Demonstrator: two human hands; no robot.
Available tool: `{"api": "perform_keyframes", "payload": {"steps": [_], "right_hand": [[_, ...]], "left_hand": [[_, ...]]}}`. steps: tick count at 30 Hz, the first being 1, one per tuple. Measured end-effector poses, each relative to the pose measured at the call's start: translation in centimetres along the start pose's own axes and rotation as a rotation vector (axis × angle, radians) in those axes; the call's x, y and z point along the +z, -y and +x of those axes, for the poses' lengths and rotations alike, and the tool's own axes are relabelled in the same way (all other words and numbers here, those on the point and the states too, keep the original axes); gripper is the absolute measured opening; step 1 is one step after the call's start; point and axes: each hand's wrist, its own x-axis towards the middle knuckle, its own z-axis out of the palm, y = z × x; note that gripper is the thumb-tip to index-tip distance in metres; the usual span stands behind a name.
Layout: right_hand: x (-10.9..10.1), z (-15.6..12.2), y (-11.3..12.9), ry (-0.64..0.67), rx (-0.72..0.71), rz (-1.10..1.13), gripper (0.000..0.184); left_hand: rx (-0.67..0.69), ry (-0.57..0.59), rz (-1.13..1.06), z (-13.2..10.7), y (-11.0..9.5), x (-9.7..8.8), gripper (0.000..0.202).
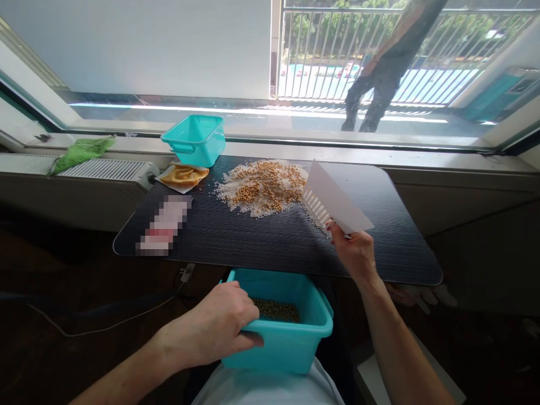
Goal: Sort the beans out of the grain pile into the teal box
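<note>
My left hand (pixel 230 318) is closed over the near left rim of a turquoise plastic bin (pixel 278 349). A layer of small greenish beans (pixel 276 310) covers the bin's bottom. My right hand (pixel 354 250) pinches a stiff white card (pixel 333 199), tilted over the table; a row of slots shows along its lower left side. Beside the card's left edge spreads a pile of white grains and round yellow beans (pixel 265 188). Some white grains lie under the slotted side. Whether the card touches the table I cannot tell.
The dark table (pixel 236 239) holds a second turquoise bin (pixel 198 143), a yellowish folded item (pixel 184 176) on white paper and a pixelated item (pixel 164 228). A green cloth (pixel 84 153) lies on the radiator (pixel 105 167). A person (pixel 379 67) stands beyond the window. A cable (pixel 122 325) hangs lower left.
</note>
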Motion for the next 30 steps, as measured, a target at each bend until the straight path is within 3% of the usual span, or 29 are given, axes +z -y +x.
{"api": "perform_keyframes", "payload": {"steps": [7,17,24,30], "right_hand": [[1.0,0.6,1.1,0.218,-0.009,0.003,0.041],[0.7,-0.3,1.4,0.344,-0.106,0.089,0.036],[-0.5,-0.9,1.8,0.372,-0.034,0.169,0.035],[-1.2,-1.9,1.7,0.46,-0.058,0.203,0.034]], "left_hand": [[-0.013,0.02,-0.003,0.1,0.1,-0.1,0.028],[0.005,0.005,-0.006,0.0,0.1,-0.3,0.026],[0.025,-0.007,0.003,0.0,0.3,-0.5,0.025],[0.024,-0.002,-0.01,0.0,0.3,-0.7,0.028]]}}
